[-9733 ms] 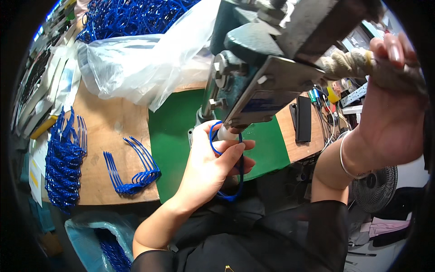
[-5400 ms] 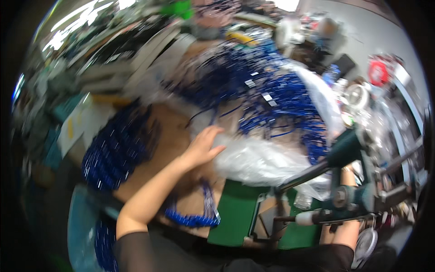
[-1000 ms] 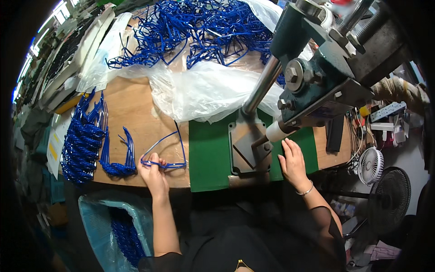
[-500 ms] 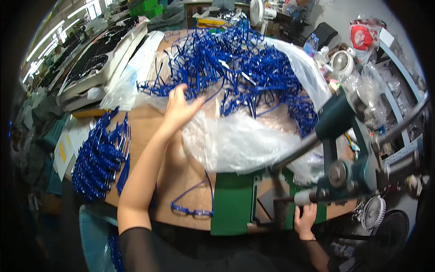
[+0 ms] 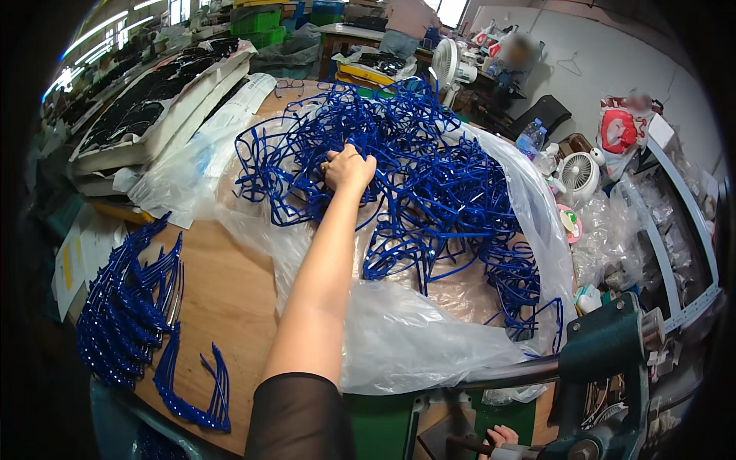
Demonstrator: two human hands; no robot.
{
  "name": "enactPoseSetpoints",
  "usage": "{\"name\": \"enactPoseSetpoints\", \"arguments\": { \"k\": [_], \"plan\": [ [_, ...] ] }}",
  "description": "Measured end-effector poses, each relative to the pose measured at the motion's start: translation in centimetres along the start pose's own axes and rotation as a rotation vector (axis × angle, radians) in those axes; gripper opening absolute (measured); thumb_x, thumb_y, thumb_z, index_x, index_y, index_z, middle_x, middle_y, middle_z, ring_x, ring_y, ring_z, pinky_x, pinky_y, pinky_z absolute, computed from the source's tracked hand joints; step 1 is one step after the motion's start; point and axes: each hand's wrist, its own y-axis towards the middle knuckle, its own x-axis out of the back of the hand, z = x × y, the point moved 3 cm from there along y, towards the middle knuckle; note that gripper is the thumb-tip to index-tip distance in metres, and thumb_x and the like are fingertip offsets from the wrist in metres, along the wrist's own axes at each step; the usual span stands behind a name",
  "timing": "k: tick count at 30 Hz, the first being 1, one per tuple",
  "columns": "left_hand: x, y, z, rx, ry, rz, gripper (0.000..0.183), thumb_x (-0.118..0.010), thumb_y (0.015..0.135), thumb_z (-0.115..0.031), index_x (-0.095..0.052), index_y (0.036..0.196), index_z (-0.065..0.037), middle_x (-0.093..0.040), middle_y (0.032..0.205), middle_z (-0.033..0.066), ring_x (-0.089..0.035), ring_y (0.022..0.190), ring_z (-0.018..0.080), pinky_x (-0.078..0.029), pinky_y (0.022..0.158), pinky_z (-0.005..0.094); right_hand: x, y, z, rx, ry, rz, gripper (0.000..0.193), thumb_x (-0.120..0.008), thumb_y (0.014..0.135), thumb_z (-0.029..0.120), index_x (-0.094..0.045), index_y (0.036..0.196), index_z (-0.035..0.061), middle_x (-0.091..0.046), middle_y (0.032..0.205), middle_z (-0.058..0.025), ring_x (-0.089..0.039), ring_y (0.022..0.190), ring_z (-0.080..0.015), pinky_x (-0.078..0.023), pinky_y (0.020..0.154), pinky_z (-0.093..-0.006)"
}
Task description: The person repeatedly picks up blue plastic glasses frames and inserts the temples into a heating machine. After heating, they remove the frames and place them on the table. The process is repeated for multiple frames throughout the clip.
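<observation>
A big tangled heap of blue glasses frames point(image 5: 429, 165) lies on clear plastic sheeting. Stretched far forward, my left hand point(image 5: 349, 170) is down in the left part of that heap. Its fingers are curled in among the frames; their tips are hidden, so which frame they grip does not show. My right hand point(image 5: 500, 438) shows only partly at the lower edge, beside a dark green hand press point(image 5: 606, 368) and its metal plate point(image 5: 445, 437). Its fingers look bent, but what they touch is cut off from view.
Nested rows of blue glasses frames point(image 5: 119, 314) stand on the wooden table point(image 5: 222, 268) at left, a smaller row point(image 5: 192, 402) nearer me. Plastic sheeting point(image 5: 414, 330) drapes before the heap. Beyond stand a white fan point(image 5: 452, 65), a water bottle point(image 5: 530, 138) and a smaller fan point(image 5: 579, 175).
My left hand has gone from open above the heap's near left edge to curled deeper inside it. The view has tilted up, leaving less of my right hand and the press visible.
</observation>
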Motion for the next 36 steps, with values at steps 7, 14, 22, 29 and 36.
{"name": "enactPoseSetpoints", "arguments": {
  "k": [7, 14, 22, 29, 36],
  "plan": [
    [4.2, -2.2, 0.3, -0.108, -0.275, 0.125, 0.042, -0.052, 0.068, -0.038, -0.053, 0.093, -0.005, -0.060, 0.098, 0.0221, -0.056, 0.096, 0.0350, -0.042, 0.083, 0.0390, -1.5, -1.8, -3.0, 0.036, -0.060, 0.030, 0.029, -0.054, 0.071, 0.013, -0.060, 0.097, 0.0038, -0.054, 0.101, -0.0178, -0.048, 0.099, -0.0380, -0.036, 0.087, -0.0447],
    [9.6, -16.8, -7.9, -0.379, -0.703, 0.656, 0.020, -0.059, 0.070, -0.026, -0.052, 0.076, -0.009, -0.048, 0.066, -0.0012, -0.041, 0.054, 0.0082, -0.037, 0.048, 0.0242, -0.2, -0.9, -0.2, 0.075, -0.079, -0.179, 0.013, -0.057, 0.071, 0.008, -0.056, 0.084, 0.0040, -0.053, 0.087, -0.0136, -0.049, 0.087, -0.0333, -0.039, 0.078, -0.0392],
    [4.3, -27.4, -1.2, -0.529, 0.128, 0.277, 0.047, -0.052, 0.065, -0.035, -0.054, 0.098, -0.002, -0.057, 0.094, 0.0215, -0.057, 0.089, 0.0342, -0.045, 0.080, 0.0417, 0.5, -0.9, 0.6, 0.094, 0.020, -0.263, 0.013, -0.059, 0.070, 0.006, -0.059, 0.082, 0.0066, -0.057, 0.089, -0.0074, -0.052, 0.088, -0.0270, -0.041, 0.078, -0.0363],
    [7.4, -27.4, -3.5, -0.685, 0.400, 0.544, 0.103, -0.060, 0.057, -0.071, -0.040, 0.122, 0.007, -0.038, 0.120, 0.0357, -0.035, 0.116, 0.0462, -0.031, 0.097, 0.0456, 0.7, -1.2, -0.1, 0.185, 0.033, -0.281, 0.011, -0.059, 0.069, 0.005, -0.059, 0.081, 0.0065, -0.058, 0.087, -0.0081, -0.052, 0.085, -0.0264, -0.041, 0.076, -0.0361],
    [16.9, -30.0, 2.6, -0.993, -0.127, 0.361, 0.046, -0.062, 0.078, -0.027, -0.049, 0.112, 0.001, -0.054, 0.109, 0.0146, -0.053, 0.097, 0.0215, -0.044, 0.080, 0.0309, 0.0, -2.2, -0.6, 0.134, 0.032, -0.257, 0.011, -0.058, 0.071, 0.003, -0.060, 0.081, 0.0048, -0.058, 0.088, -0.0088, -0.053, 0.085, -0.0268, -0.042, 0.076, -0.0353]
  ]
}}
